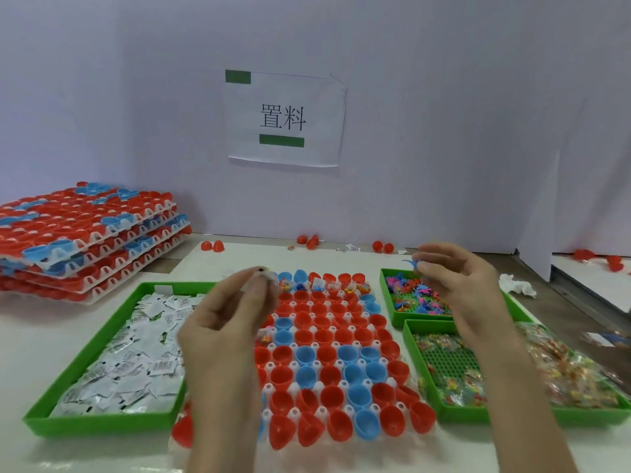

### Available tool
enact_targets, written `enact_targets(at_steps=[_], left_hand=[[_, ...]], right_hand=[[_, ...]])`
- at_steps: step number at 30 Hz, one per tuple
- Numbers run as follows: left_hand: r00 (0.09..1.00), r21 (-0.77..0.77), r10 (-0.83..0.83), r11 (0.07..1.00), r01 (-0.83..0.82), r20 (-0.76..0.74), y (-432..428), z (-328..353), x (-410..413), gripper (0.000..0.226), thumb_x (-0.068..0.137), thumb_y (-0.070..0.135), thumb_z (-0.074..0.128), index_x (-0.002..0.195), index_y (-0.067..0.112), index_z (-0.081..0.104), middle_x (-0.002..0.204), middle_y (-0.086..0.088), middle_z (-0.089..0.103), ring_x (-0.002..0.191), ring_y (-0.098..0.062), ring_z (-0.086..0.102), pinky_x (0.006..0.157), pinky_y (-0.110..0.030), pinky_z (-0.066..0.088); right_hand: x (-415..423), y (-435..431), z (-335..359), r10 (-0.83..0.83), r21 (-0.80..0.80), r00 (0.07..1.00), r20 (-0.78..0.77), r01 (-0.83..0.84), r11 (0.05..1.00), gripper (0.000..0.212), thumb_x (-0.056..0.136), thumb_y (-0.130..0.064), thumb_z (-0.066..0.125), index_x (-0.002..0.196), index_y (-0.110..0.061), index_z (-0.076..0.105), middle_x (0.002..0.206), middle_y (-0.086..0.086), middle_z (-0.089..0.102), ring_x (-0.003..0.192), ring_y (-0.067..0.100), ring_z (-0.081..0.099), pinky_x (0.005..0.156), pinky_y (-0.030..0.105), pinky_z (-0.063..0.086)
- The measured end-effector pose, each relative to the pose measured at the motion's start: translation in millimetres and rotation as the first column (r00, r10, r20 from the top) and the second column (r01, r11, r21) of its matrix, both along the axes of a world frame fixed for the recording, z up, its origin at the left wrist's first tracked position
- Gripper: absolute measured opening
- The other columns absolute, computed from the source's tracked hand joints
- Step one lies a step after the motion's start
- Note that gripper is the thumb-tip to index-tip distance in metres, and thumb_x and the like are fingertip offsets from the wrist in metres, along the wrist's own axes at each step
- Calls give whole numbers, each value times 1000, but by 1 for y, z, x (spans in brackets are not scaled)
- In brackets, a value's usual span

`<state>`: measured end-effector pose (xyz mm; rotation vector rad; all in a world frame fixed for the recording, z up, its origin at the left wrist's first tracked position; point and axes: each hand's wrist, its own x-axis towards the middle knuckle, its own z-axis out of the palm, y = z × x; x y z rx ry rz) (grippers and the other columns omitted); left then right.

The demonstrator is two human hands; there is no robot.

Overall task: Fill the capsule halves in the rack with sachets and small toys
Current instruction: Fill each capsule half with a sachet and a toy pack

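Observation:
A white rack (375, 343) of red and blue capsule halves lies in the middle of the table. Its far row holds sachets and small toys; the nearer rows look empty. My left hand (232, 312) hovers over the rack's far left corner and pinches a white sachet (268, 275) at its fingertips. My right hand (457, 288) is raised above the small green tray of coloured toys (389, 302) and pinches a small blue toy (411, 263). A green tray of white sachets (102, 421) lies left of the rack.
A larger green tray (423, 370) with clear bags of colourful pieces sits at the right front. A stack of filled capsule racks (85, 240) stands at the far left. Loose red capsule halves (213, 246) lie along the white back wall. A crumpled tissue (517, 285) lies at right.

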<state>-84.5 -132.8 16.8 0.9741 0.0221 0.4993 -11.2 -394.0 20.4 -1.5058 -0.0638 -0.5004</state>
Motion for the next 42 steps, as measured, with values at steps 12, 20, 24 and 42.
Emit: enact_targets(at_steps=[12,20,24,42], left_hand=[[973,136,-215,965,225,-81,-60,-6,-23,19,67,29,77,85,35,79,79,-3,78,67,-12,73,62,-15,55],[956,187,-281,938,292,-83,-60,-6,-27,21,77,27,66,93,32,79,88,1,78,81,-11,75,65,-15,55],[931,225,-325,907,356,-167,-65,0,-17,25,85,31,61,98,18,77,88,-1,77,95,-14,73,65,-16,56],[921,341,-384,858,383,-67,-51,-6,-28,29,74,30,65,101,23,75,89,3,79,83,-12,75,71,-11,53]], right_hand=[[-99,41,16,80,36,956,281,-93,995,41,56,-37,93,90,-25,75,89,-3,75,84,12,71,76,21,57],[-107,57,19,159,-281,953,258,-84,956,20,71,-18,79,90,-24,76,88,-5,78,86,13,75,76,21,59],[-103,60,16,145,-301,964,221,-74,951,26,74,-12,81,92,-29,75,91,-6,77,83,14,75,71,24,61],[-63,-13,-43,-239,-649,911,-336,-40,760,21,88,-19,75,98,-36,69,98,-15,69,91,7,66,67,17,47]])
